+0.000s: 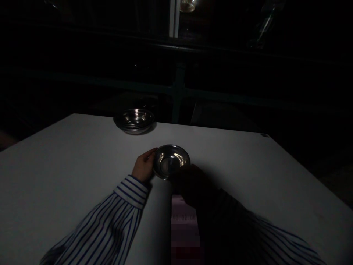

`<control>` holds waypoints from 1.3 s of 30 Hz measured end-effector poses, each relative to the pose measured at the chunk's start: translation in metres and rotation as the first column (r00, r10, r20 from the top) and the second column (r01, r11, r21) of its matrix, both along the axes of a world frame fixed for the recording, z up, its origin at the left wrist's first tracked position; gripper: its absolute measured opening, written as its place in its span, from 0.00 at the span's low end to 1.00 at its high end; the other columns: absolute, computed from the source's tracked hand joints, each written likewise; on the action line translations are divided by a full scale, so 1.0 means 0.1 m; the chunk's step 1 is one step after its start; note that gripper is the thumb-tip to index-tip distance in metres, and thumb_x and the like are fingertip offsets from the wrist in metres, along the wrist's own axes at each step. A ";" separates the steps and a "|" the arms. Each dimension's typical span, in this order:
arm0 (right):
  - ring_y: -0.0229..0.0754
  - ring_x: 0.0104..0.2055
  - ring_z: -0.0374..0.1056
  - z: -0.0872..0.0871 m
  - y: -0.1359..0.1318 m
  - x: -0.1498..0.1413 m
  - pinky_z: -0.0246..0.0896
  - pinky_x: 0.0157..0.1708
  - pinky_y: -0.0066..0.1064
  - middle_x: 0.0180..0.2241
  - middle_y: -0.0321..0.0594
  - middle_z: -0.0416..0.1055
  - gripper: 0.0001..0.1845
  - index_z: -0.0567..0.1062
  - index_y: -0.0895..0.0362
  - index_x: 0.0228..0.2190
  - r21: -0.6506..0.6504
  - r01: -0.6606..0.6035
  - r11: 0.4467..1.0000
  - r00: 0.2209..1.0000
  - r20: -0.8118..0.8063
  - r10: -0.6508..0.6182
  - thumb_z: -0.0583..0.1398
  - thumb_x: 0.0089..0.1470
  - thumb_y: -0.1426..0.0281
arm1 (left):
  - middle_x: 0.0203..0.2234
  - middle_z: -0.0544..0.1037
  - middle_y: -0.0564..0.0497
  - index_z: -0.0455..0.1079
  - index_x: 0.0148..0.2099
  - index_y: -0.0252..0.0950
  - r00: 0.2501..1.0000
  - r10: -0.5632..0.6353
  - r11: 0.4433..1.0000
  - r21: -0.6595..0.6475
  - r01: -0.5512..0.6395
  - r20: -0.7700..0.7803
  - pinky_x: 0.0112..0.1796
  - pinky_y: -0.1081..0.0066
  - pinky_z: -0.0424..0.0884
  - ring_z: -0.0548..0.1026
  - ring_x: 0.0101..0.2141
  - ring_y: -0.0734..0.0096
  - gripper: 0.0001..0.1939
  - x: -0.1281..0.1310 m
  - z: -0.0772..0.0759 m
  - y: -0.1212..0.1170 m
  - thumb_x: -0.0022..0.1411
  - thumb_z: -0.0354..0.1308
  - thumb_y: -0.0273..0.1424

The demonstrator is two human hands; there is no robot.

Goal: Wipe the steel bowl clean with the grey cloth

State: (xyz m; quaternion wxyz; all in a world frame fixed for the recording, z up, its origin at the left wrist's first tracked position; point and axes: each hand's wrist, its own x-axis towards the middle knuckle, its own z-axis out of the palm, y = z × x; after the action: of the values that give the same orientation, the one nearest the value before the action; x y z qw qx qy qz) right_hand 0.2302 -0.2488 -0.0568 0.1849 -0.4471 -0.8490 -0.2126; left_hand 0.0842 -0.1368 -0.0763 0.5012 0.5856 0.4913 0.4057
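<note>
Our left hand grips the bowl by its left rim, probably for steadiness, while our right hand, grasp too dark to tell, covers its near-right edge.

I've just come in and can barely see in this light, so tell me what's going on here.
A person in striped sleeves has both hands at a shiny metal bowl over a white table. The left hand touches the left side of its rim; the right hand is at the near right side, too shadowed to show its grip. Whether the bowl is lifted, I can't tell. More metal bowls sit stacked near the far edge.
</note>
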 end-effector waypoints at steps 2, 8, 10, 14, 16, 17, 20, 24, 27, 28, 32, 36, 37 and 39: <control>0.46 0.37 0.65 0.01 0.03 -0.10 0.62 0.35 0.39 0.35 0.43 0.72 0.09 0.73 0.60 0.33 0.014 -0.007 1.000 1.000 0.005 0.007 0.55 0.50 0.75 | 0.37 0.79 0.42 0.70 0.49 0.29 1.000 -0.003 1.000 0.002 0.003 -0.014 0.42 0.63 0.69 0.75 0.38 0.61 0.24 0.00 0.02 -0.01 0.53 0.51 0.37; 0.44 0.35 0.64 -0.06 0.06 -0.03 0.61 0.33 0.38 0.36 0.41 0.72 0.10 0.72 0.59 0.36 0.046 -0.068 0.997 0.998 -0.006 0.069 0.54 0.52 0.74 | 0.39 0.78 0.43 0.72 0.45 0.31 1.000 -0.014 0.999 0.044 0.015 -0.017 0.45 0.62 0.67 0.74 0.41 0.60 0.22 -0.04 0.03 0.01 0.51 0.54 0.38; 0.45 0.38 0.64 -0.10 0.02 0.10 0.61 0.33 0.38 0.40 0.41 0.71 0.12 0.71 0.58 0.40 0.040 -0.064 0.997 0.998 -0.011 0.065 0.54 0.53 0.74 | 0.39 0.78 0.42 0.72 0.46 0.31 1.000 -0.027 0.999 0.032 0.027 -0.003 0.46 0.61 0.66 0.74 0.41 0.60 0.23 -0.04 0.03 0.01 0.50 0.54 0.38; 0.45 0.39 0.63 -0.11 0.01 0.10 0.60 0.34 0.39 0.39 0.43 0.71 0.12 0.71 0.58 0.39 0.038 -0.038 0.999 0.999 -0.003 0.039 0.53 0.53 0.74 | 0.38 0.78 0.41 0.71 0.47 0.29 1.000 -0.011 1.000 0.006 0.011 0.024 0.44 0.62 0.68 0.74 0.40 0.60 0.24 -0.01 0.02 0.01 0.51 0.53 0.39; 0.45 0.38 0.63 -0.08 0.03 -0.02 0.60 0.35 0.40 0.36 0.43 0.71 0.10 0.72 0.59 0.36 0.045 -0.047 0.998 0.999 0.003 0.047 0.53 0.53 0.74 | 0.39 0.78 0.41 0.71 0.47 0.30 1.000 -0.005 1.000 0.005 0.005 0.009 0.43 0.63 0.68 0.75 0.40 0.60 0.24 -0.01 0.01 0.02 0.51 0.53 0.39; 0.43 0.37 0.63 -0.06 0.04 -0.09 0.60 0.36 0.39 0.34 0.42 0.71 0.10 0.72 0.59 0.35 0.007 -0.025 1.000 1.000 0.011 0.025 0.51 0.54 0.74 | 0.39 0.78 0.41 0.71 0.47 0.30 1.000 -0.004 1.000 0.008 0.004 -0.003 0.43 0.63 0.68 0.74 0.40 0.60 0.24 -0.01 0.01 0.02 0.51 0.53 0.40; 0.41 0.36 0.63 -0.01 0.06 -0.19 0.61 0.36 0.38 0.32 0.41 0.70 0.12 0.71 0.58 0.36 -0.043 0.006 0.999 1.000 0.016 -0.005 0.49 0.57 0.74 | 0.40 0.77 0.41 0.71 0.46 0.30 1.000 0.012 1.000 0.018 -0.011 -0.022 0.43 0.63 0.68 0.74 0.40 0.60 0.24 -0.02 0.02 0.02 0.51 0.53 0.40; 0.44 0.39 0.63 -0.03 0.03 -0.14 0.61 0.38 0.39 0.36 0.45 0.69 0.12 0.71 0.60 0.38 0.072 -0.006 0.997 1.000 0.000 0.006 0.50 0.56 0.75 | 0.36 0.79 0.43 0.70 0.47 0.31 0.998 0.035 0.999 0.012 -0.034 -0.061 0.37 0.66 0.70 0.75 0.35 0.63 0.23 0.01 0.07 -0.03 0.53 0.51 0.38; 0.45 0.40 0.63 -0.06 0.02 -0.13 0.60 0.39 0.39 0.37 0.47 0.69 0.13 0.71 0.62 0.38 0.154 0.007 0.988 1.000 -0.007 -0.006 0.49 0.56 0.76 | 0.32 0.79 0.44 0.68 0.49 0.31 0.991 0.073 0.996 0.060 -0.066 -0.116 0.35 0.68 0.70 0.75 0.33 0.65 0.23 0.03 0.10 -0.09 0.55 0.49 0.39; 0.45 0.40 0.63 -0.06 0.03 -0.14 0.60 0.39 0.39 0.37 0.47 0.69 0.12 0.71 0.62 0.38 0.153 0.019 0.988 1.000 -0.007 -0.018 0.49 0.56 0.76 | 0.30 0.79 0.45 0.68 0.49 0.31 0.986 0.089 0.993 0.084 -0.078 -0.140 0.34 0.68 0.70 0.75 0.31 0.64 0.24 0.03 0.10 -0.11 0.56 0.48 0.40; 0.44 0.36 0.64 -0.04 0.07 -0.19 0.60 0.37 0.39 0.33 0.46 0.70 0.11 0.72 0.62 0.35 0.100 0.059 0.993 0.998 0.007 -0.060 0.50 0.55 0.75 | 0.27 0.78 0.44 0.67 0.49 0.30 0.956 0.145 0.983 0.143 -0.110 -0.256 0.33 0.65 0.70 0.75 0.29 0.61 0.25 0.02 0.07 -0.16 0.56 0.45 0.42; 0.44 0.35 0.64 -0.06 0.11 -0.24 0.60 0.35 0.38 0.31 0.46 0.70 0.11 0.71 0.63 0.36 0.128 0.091 0.988 0.996 -0.003 -0.091 0.51 0.55 0.75 | 0.38 0.77 0.40 0.68 0.48 0.30 0.951 0.105 0.984 0.168 -0.058 -0.290 0.39 0.64 0.68 0.75 0.36 0.59 0.23 0.05 0.03 -0.18 0.57 0.44 0.39; 0.44 0.35 0.64 -0.08 0.13 -0.26 0.60 0.35 0.38 0.31 0.47 0.70 0.11 0.71 0.63 0.36 0.136 0.105 0.985 0.994 -0.016 -0.104 0.51 0.55 0.75 | 0.39 0.77 0.40 0.68 0.48 0.30 0.953 0.107 0.983 0.174 -0.058 -0.284 0.39 0.64 0.68 0.75 0.36 0.59 0.23 0.05 0.03 -0.19 0.57 0.44 0.39; 0.45 0.36 0.64 -0.12 0.15 -0.29 0.59 0.35 0.39 0.31 0.47 0.71 0.11 0.72 0.62 0.35 0.140 0.102 0.985 0.995 -0.034 -0.098 0.50 0.55 0.75 | 0.39 0.77 0.40 0.68 0.49 0.30 0.955 0.126 0.982 0.172 -0.080 -0.269 0.38 0.64 0.69 0.75 0.35 0.59 0.23 0.05 0.03 -0.20 0.57 0.44 0.39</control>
State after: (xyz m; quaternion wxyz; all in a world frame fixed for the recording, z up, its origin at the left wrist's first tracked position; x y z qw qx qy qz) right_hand 0.2007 -0.2339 -0.0689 0.2169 -0.4777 -0.8056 -0.2752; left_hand 0.0897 -0.1563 -0.0735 0.3566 0.6486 0.5529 0.3827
